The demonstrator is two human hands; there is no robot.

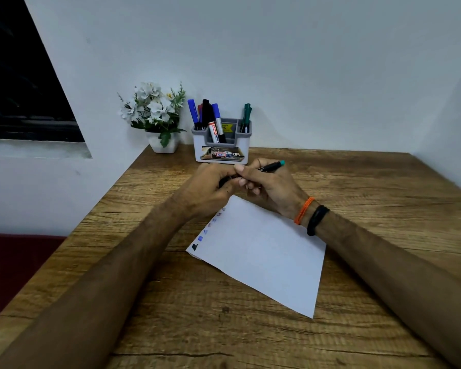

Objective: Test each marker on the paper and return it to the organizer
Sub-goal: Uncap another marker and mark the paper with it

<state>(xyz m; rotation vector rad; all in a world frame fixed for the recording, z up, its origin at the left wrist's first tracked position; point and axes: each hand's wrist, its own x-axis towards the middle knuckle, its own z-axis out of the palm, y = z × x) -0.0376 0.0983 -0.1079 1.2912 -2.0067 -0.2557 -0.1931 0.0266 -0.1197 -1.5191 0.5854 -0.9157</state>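
Nearest to me, two bare forearms reach in over the wooden worktop, and between them a white sheet of paper lies flat and turned at an angle. A row of small test marks in black, blue and reddish ink runs along its left edge. The right wrist carries an orange thread band and, just behind it, a black band.

Past the far corner of the paper the two hands meet above the worktop. The right hand has its fingers curled round a dark marker; the barrel slants up and away to the right, and its teal end sticks out clear beyond the grip. The other end runs left into the left hand, whose fingers are curled over it there, so both grips are closed on the same marker and touch each other at the fingertips. What the left fingers hold exactly, cap or barrel, I cannot tell.

Just behind the hands stands a white and grey organizer against the wall. Blue, black and red markers stand in its left and middle compartments, and a green marker stands upright in the right one. Left of it, in the corner, sits a white pot of white flowers.
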